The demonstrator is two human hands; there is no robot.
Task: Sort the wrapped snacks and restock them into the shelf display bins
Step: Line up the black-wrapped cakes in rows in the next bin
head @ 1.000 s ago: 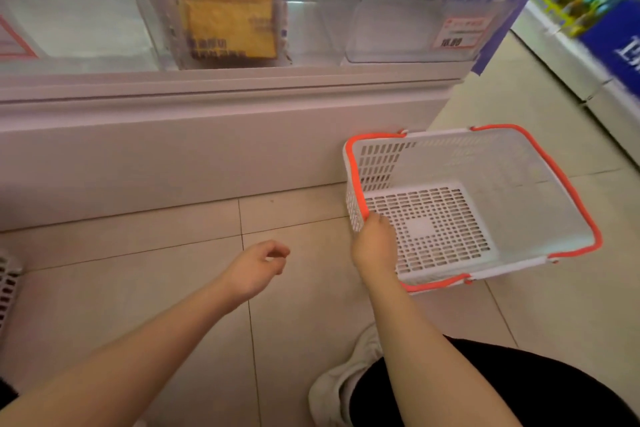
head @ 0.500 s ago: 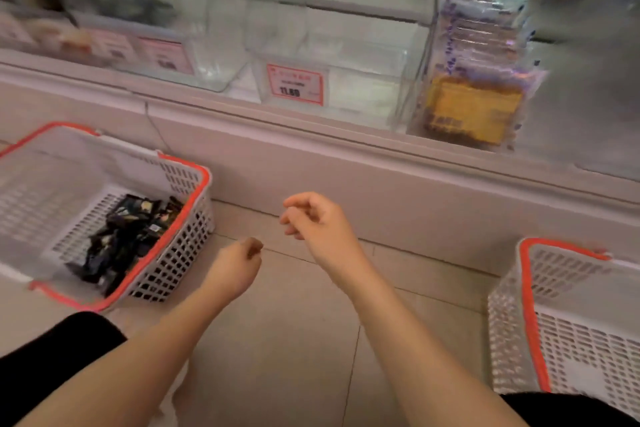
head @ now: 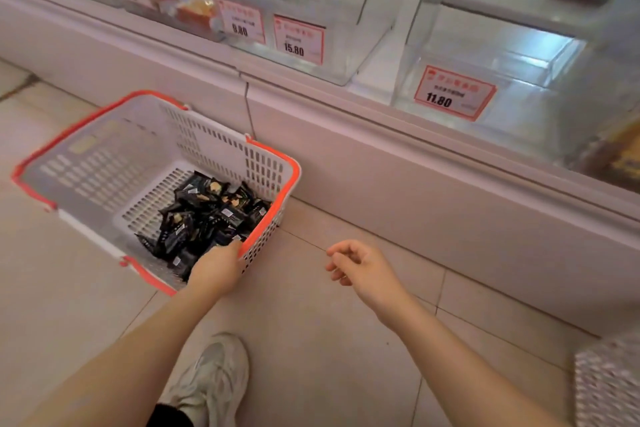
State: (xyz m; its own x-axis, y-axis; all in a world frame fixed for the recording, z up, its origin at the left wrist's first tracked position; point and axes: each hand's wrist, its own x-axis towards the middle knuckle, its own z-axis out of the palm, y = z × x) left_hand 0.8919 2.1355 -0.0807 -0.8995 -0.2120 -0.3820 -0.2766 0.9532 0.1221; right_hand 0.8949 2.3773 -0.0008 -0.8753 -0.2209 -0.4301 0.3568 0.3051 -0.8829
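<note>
Left hand [head: 216,269] at the basket [head: 104,156] rim by the dark wrapped snacks [head: 207,215] piled inside – fingers hidden, can't tell; right hand [head: 363,269] over floor tiles – fingers loosely curled, holding nothing
</note>
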